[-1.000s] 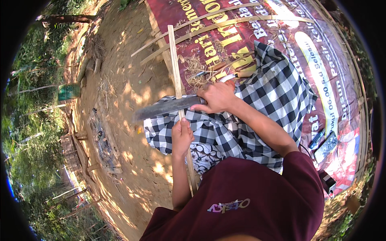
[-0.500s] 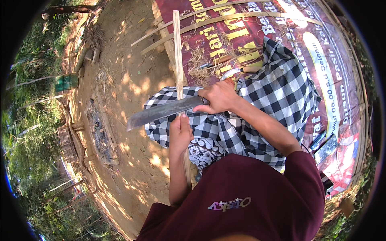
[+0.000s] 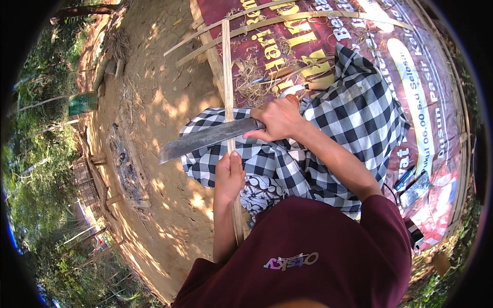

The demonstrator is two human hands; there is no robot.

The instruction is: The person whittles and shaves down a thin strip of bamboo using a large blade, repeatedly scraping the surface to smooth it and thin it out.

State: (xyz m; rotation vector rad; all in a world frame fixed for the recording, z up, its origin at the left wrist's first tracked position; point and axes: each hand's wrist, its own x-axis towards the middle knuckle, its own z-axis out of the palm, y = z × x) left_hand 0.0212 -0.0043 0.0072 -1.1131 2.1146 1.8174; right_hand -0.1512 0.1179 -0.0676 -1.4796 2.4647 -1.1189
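My right hand (image 3: 280,120) is closed round the handle of a machete (image 3: 197,140). The broad grey blade points left and crosses over a long, pale strip of wood or bamboo (image 3: 227,66). Just below the blade, my left hand (image 3: 229,174) grips this strip, its thumb lying along it. The strip's near end passes down beside my left forearm, and its far end reaches past the edge of the mat. A black-and-white checked cloth (image 3: 354,110) covers my legs beneath both hands.
Beyond my right hand lie a curved-blade knife (image 3: 292,91), another slim tool (image 3: 280,75) and curly shavings (image 3: 249,92) on a maroon printed banner (image 3: 436,97). Long thin strips (image 3: 308,16) cross its far side. Bare earth (image 3: 169,102) stretches left; a phone-like object (image 3: 415,190) rests at right.
The strip's far end sits slightly nearer to me. The machete still lies across it, shifted a little to the left, and both hands keep their grips.
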